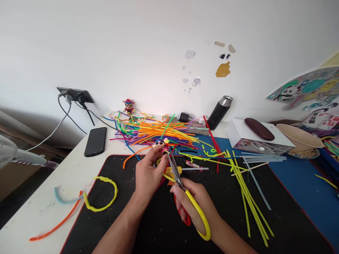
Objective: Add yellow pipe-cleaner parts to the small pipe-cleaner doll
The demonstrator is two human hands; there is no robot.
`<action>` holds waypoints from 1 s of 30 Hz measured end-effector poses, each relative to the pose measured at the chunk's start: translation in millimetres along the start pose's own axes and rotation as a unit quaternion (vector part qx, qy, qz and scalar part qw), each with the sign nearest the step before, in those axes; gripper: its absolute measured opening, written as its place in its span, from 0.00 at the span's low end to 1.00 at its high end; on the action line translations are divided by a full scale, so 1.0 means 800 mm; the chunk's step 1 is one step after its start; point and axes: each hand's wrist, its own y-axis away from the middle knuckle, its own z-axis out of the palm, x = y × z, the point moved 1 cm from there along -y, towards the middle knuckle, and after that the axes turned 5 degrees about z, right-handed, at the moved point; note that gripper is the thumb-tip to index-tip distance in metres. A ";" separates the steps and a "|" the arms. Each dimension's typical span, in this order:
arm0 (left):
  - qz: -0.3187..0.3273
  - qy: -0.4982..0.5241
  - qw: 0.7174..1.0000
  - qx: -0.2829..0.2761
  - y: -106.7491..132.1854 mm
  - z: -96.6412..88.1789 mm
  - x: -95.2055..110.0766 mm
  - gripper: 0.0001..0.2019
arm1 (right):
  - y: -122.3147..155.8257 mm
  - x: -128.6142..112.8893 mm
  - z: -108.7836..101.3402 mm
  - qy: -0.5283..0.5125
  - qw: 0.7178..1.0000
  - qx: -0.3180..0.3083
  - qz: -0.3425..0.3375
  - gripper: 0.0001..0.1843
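Note:
My left hand pinches a small figure made of colourful pipe cleaners, partly hidden by the fingers. In my right hand is a pair of scissors with yellow and red handles. The blades point up and away, their tips at the figure's lower side; whether they touch it I cannot tell. Under the blades lies a yellow tool, apparently a glue gun, with a translucent stick at its right. Behind both hands spreads a pile of orange, purple and green pipe cleaners.
Yellow pipe cleaners lie on the black mat at right, a yellow loop at left. A phone, another pipe-cleaner figure, a black flask, and a white box bearing a brown case stand around.

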 end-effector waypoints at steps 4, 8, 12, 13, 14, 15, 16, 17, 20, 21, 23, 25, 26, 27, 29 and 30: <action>0.002 0.001 1.000 -0.001 0.001 0.001 -0.003 0.19 | -0.001 -0.001 -0.001 -0.004 1.000 0.003 -0.006 0.30; 0.003 -0.008 1.000 0.000 0.000 0.000 -0.001 0.19 | -0.001 0.001 -0.001 -0.008 1.000 0.003 -0.004 0.29; -0.005 -0.015 1.000 -0.001 -0.002 0.000 0.003 0.18 | 0.000 0.002 0.000 -0.009 1.000 -0.005 0.001 0.29; -0.005 -0.016 1.000 -0.001 -0.002 0.000 0.003 0.18 | 0.000 0.002 0.000 -0.009 1.000 -0.005 0.000 0.29; -0.004 -0.016 1.000 -0.001 -0.002 0.000 0.004 0.18 | 0.000 0.001 -0.001 -0.008 1.000 -0.004 0.000 0.30; -0.002 -0.016 1.000 -0.001 -0.002 0.000 0.004 0.18 | 0.000 0.000 -0.001 -0.007 1.000 -0.002 0.000 0.30; -0.001 -0.015 1.000 0.000 -0.002 0.000 0.004 0.18 | 0.000 -0.001 -0.001 -0.006 1.000 -0.002 0.002 0.31; 0.000 -0.015 1.000 0.000 -0.002 0.000 0.004 0.18 | 0.001 -0.002 -0.001 -0.006 1.000 -0.003 0.005 0.31; 0.002 -0.017 1.000 0.001 -0.002 0.001 0.005 0.18 | 0.002 -0.004 -0.001 -0.006 1.000 -0.006 0.012 0.32; 0.003 -0.019 1.000 0.001 -0.002 0.001 0.005 0.18 | 0.002 -0.005 -0.001 -0.005 1.000 -0.005 0.012 0.32; 0.004 -0.024 1.000 0.000 -0.002 0.001 0.005 0.18 | 0.001 -0.005 -0.001 -0.004 1.000 0.000 0.009 0.31; 0.007 -0.028 1.000 0.001 -0.002 0.001 0.004 0.19 | 0.000 -0.005 -0.001 -0.004 1.000 0.005 0.007 0.30; 0.009 -0.031 0.999 0.002 -0.002 0.001 0.003 0.19 | 0.000 -0.004 -0.001 -0.005 1.000 0.004 0.009 0.30; 0.012 -0.035 0.999 0.004 -0.001 0.001 0.003 0.19 | -0.001 -0.004 -0.001 -0.006 1.000 0.003 0.011 0.30; 0.018 -0.042 0.999 0.006 -0.002 0.000 0.002 0.18 | -0.001 -0.002 -0.001 -0.008 1.000 0.000 0.014 0.30; 0.019 -0.043 0.999 0.006 -0.002 0.000 0.002 0.18 | 0.000 -0.001 -0.001 -0.009 1.000 -0.001 0.015 0.30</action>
